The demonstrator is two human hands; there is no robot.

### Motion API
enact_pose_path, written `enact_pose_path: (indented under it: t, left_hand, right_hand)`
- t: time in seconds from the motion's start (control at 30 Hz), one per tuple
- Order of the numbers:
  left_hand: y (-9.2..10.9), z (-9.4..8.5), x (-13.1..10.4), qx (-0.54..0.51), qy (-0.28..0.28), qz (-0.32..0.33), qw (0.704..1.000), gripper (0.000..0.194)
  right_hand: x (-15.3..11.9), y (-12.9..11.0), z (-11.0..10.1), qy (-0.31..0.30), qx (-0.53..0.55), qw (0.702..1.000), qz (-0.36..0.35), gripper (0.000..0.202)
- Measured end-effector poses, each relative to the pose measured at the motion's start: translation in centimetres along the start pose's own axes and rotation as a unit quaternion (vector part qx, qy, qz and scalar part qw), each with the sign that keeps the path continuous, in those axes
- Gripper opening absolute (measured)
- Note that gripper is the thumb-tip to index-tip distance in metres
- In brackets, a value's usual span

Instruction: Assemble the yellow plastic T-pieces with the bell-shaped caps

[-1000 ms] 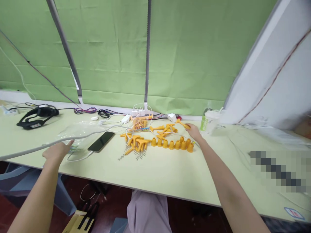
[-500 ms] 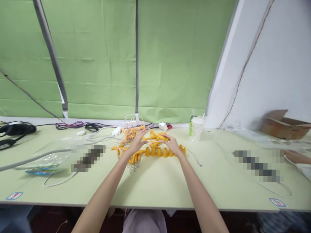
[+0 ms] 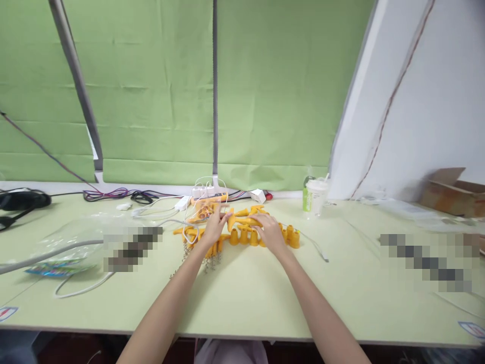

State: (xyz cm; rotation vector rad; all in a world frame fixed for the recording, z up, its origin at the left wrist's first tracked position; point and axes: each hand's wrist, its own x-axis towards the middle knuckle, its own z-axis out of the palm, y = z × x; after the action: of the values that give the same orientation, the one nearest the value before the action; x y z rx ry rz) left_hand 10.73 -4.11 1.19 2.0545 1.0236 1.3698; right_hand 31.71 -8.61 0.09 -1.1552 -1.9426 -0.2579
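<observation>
A yellow T-shaped plastic piece (image 3: 242, 221) spans the gap between my two hands, above the desk. My left hand (image 3: 214, 226) has its fingers closed at the crosspiece end. The fingers of my right hand (image 3: 270, 231) are bent around the other end. Below them stands a row of yellow cone-shaped pieces (image 3: 244, 235), partly hidden by my right hand. More yellow handle pieces (image 3: 193, 233) with thin metal spirals (image 3: 212, 262) lie around and under my left hand. Behind the hands are further yellow handles (image 3: 257, 209).
A white cup with a straw (image 3: 317, 197) stands at the back right, and a cardboard box (image 3: 450, 194) sits farther right. Clear plastic bags (image 3: 87, 237) and a grey cable (image 3: 56, 252) lie at left. A power strip (image 3: 202, 192) with white cords is at the back.
The yellow T-shaped piece now shows between my hands, where a thin pale strip showed before. My right hand's fingers have curled in around the piece. The view has shifted slightly.
</observation>
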Motion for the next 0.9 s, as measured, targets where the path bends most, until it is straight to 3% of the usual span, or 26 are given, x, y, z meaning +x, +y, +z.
enact_pose_path:
  t: [0.1, 0.2, 0.33, 0.43, 0.57, 0.73, 0.9]
  left_hand:
    - [0.1, -0.1, -0.1, -0.068, -0.016, -0.004, 0.998, 0.035]
    - [-0.4, -0.7, 0.0, -0.026, -0.072, 0.024, 0.997, 0.030]
    - [-1.3, -1.3, 0.3, 0.015, -0.088, 0.066, 0.994, 0.028]
    - [-1.6, -1.5, 0.6, 0.043, -0.062, 0.090, 0.993, 0.029]
    - [-1.3, -1.6, 0.8, 0.075, -0.005, 0.123, 0.989, 0.012]
    - [-1.0, -1.2, 0.2, 0.032, -0.053, 0.025, 0.998, 0.032]
    - [-0.7, -0.7, -0.1, -0.094, -0.011, -0.038, 0.995, 0.043]
  right_hand:
    - [-0.3, 0.0, 0.1, 0.007, -0.009, 1.000, 0.000, 0.029]
    - [-0.5, 0.3, 0.3, 0.008, 0.005, 1.000, 0.018, 0.028]
    - [-0.6, 0.4, 0.6, -0.002, 0.047, 0.998, 0.041, 0.028]
    - [-0.6, 0.2, 0.7, -0.005, 0.067, 0.996, 0.060, 0.028]
    - [-0.6, 0.0, 0.9, -0.009, 0.070, 0.996, 0.049, 0.030]
    - [-0.6, -0.2, 0.8, -0.009, 0.011, 1.000, 0.020, 0.030]
    - [-0.7, -0.6, 0.7, -0.017, -0.022, 1.000, 0.008, 0.030]
